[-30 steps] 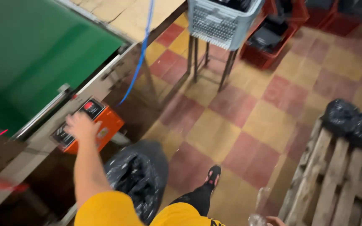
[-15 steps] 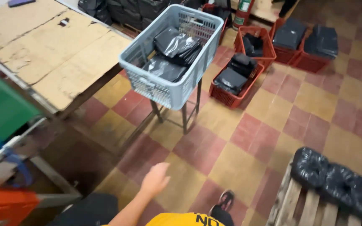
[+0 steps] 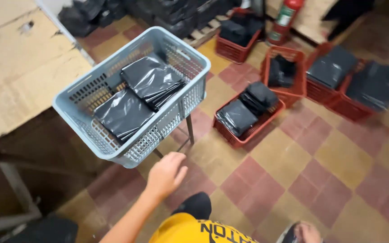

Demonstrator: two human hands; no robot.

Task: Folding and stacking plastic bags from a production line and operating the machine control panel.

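While the left hand [image 3: 165, 173] is stretched out empty, fingers loosely spread, just below the grey crate [image 3: 131, 155], the black bags [image 3: 151, 81] inside are best approached over its near rim.

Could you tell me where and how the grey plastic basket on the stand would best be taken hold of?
Probably by the rolled top rim of the grey basket, at its two short ends, one hand on each. The slotted walls give little to hold, and the black bags stacked inside call for a level lift. The left hand is open just below the near corner; the right hand is barely in view.
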